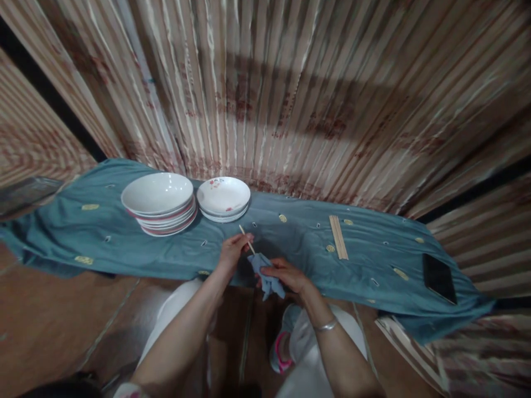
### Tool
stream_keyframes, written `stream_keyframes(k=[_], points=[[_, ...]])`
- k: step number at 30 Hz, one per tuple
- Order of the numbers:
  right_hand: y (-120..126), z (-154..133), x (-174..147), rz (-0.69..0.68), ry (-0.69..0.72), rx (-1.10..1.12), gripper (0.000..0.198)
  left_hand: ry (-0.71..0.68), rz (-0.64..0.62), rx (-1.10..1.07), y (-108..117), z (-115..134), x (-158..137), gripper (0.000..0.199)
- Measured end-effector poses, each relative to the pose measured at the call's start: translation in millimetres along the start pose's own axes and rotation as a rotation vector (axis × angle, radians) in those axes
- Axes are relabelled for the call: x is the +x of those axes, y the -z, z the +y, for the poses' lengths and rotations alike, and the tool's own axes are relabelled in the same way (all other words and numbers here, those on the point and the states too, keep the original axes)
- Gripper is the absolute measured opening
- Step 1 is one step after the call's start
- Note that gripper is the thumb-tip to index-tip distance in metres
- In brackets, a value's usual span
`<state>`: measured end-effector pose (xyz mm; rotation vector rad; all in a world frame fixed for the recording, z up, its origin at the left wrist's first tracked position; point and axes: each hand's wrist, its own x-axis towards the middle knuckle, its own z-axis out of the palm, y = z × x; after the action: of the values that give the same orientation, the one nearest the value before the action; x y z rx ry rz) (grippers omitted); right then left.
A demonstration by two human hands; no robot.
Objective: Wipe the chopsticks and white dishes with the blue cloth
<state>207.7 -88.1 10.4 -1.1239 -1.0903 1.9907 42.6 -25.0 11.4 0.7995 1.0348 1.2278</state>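
My left hand (234, 249) pinches a light wooden chopstick (248, 240) near its upper part; whether there is one stick or a pair I cannot tell. The chopstick's lower end goes into a blue cloth (266, 277). My right hand (287, 275) is closed around that cloth, which wraps the stick and hangs loose below the fingers. Both hands are just above the front edge of the table. Farther right, several chopsticks (339, 237) lie side by side on the teal tablecloth (290, 243).
At the left stands a stack of white bowls (160, 193) with red bands. Beside it is a lower stack of white plates (224, 196) with flower prints. A black phone (438, 278) lies near the right end. Pleated curtains (265, 99) hang behind the table.
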Motion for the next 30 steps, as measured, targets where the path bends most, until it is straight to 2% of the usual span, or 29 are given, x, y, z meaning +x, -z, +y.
stream_keyframes(k=[3,9,11,19,24,30], points=[[0,0,0,0.024,-0.003,0.027,0.045,0.061,-0.032,-0.024,0,0,-1,0.032],[-3,-3,5,0.09,0.025,0.127,0.047,0.111,-0.211,0.032,-5,-6,-9,0.035],[-4,-4,7,0.123,0.039,0.157,0.047,0.124,-0.234,0.021,-7,-7,-10,0.037],[-7,-3,8,0.106,0.027,0.105,0.044,0.096,-0.093,0.003,-5,-3,-6,0.032],[-8,-1,0,0.034,-0.035,0.045,0.043,0.064,0.009,-0.016,2,1,2,0.032],[-5,4,-9,-0.045,-0.079,0.046,0.04,0.077,0.073,-0.052,9,10,5,0.032]])
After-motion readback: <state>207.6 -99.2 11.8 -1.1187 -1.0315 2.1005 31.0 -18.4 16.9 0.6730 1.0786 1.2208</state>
